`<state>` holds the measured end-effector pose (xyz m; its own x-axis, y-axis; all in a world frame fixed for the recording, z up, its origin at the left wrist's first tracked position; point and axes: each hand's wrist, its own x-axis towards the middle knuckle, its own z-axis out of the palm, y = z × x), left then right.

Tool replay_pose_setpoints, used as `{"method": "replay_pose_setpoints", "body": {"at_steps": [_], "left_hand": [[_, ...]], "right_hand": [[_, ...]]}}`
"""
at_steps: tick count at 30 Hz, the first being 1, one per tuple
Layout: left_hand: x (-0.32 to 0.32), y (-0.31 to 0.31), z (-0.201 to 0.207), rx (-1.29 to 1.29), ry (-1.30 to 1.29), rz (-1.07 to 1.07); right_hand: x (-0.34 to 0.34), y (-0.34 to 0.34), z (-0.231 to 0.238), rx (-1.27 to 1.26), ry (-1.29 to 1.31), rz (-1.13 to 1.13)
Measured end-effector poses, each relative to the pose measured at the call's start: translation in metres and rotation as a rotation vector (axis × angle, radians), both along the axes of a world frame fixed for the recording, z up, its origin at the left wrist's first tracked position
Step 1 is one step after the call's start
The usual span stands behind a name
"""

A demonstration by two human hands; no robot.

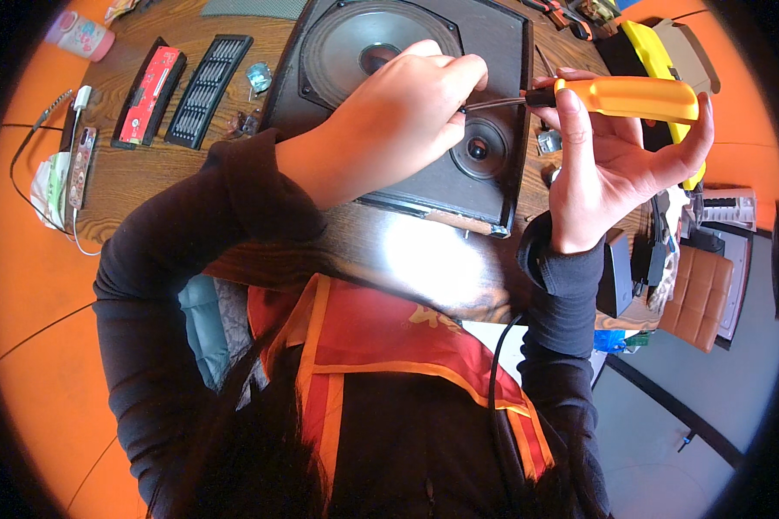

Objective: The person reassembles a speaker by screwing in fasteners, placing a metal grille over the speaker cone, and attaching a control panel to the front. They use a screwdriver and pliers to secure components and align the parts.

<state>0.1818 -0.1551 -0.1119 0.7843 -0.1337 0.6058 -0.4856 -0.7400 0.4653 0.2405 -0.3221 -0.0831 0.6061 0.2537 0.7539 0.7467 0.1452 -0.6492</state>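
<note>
In my right hand (610,164) is a screwdriver (636,97) with a fat yellow handle, lying level, its thin metal shaft pointing left. Thumb and fingers grip it around the black collar. My left hand (398,117) is closed in a pinch at the shaft's tip; a small dark bit shows there, too small to name. Beneath both hands lies a black speaker cabinet (424,186) on its back. Its large round woofer (346,52) is partly covered by my left hand, and a smaller speaker cone (479,149) sits below the shaft.
On the wooden table (138,186) to the left lie a red panel (151,95) and a black case of bits (208,91). A pink-and-white cup (82,36) stands at the far left, near a power strip (82,164). Far right, a yellow-and-black box (653,52) and a brown chair (697,298) appear.
</note>
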Motion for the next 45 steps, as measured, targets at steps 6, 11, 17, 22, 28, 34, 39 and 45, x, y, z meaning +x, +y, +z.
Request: {"method": "replay_pose_setpoints", "body": {"at_steps": [6,11,17,22,28,34,39,45], "left_hand": [[-0.001,-0.001,0.0,0.005,0.056,0.002],[-0.015,-0.006,0.01,0.007,0.103,0.078],[-0.098,-0.028,-0.004,0.039,-0.332,-0.306],[-0.1,-0.024,-0.055,0.138,0.06,-0.705],[-0.095,-0.042,-0.085,-0.137,0.113,-0.531],[-0.094,-0.052,-0.106,-0.552,0.505,-0.671],[-0.097,-0.06,-0.105,-0.763,0.338,-0.587],[-0.101,-0.034,-0.093,-0.602,0.41,-0.635]], "right_hand": [[0.003,-0.002,0.015,-0.218,0.015,0.078],[0.005,0.002,0.021,-0.191,0.088,0.285],[-0.003,-0.003,0.021,-0.21,0.04,0.126],[0.003,0.0,0.011,-0.164,-0.114,-0.062],[-0.007,-0.001,0.016,-0.128,0.142,0.028],[-0.005,-0.003,0.024,-0.232,-0.168,-0.168],[-0.009,0.0,0.024,-0.157,0.173,-0.188],[-0.01,0.003,0.025,-0.216,0.009,-0.298]]}}
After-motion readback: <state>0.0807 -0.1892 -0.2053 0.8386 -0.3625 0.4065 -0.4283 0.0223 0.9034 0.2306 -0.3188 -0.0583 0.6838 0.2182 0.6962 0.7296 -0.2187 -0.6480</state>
